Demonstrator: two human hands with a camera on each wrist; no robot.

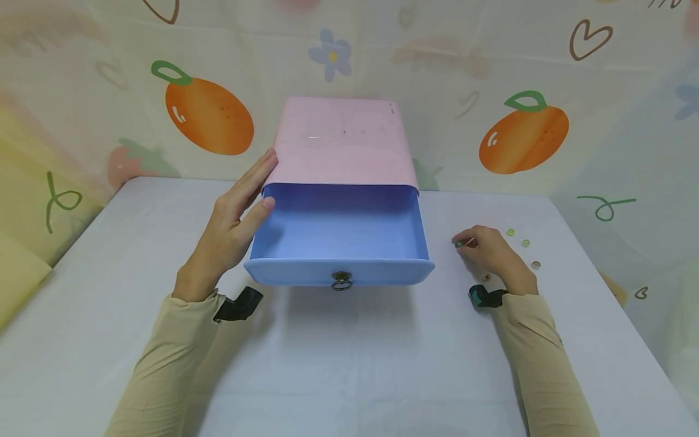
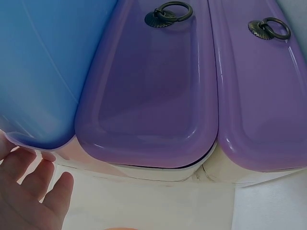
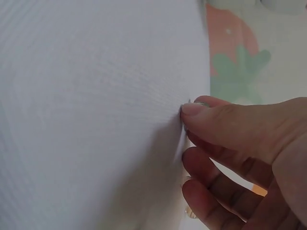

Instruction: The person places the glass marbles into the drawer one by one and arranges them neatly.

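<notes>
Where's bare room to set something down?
In front of the blue drawer, the white table is bare between left sleeve and right sleeve; also left of the left hand. The drawer's inside looks bare too. Crowded: around the right hand pinching a green piece, with small round pieces beside it.

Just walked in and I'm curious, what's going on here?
A person's left hand rests against the side of a pink box whose blue drawer stands pulled out. On the right, their right hand pinches a small green piece down at the table. Other small round pieces lie near that hand.
</notes>
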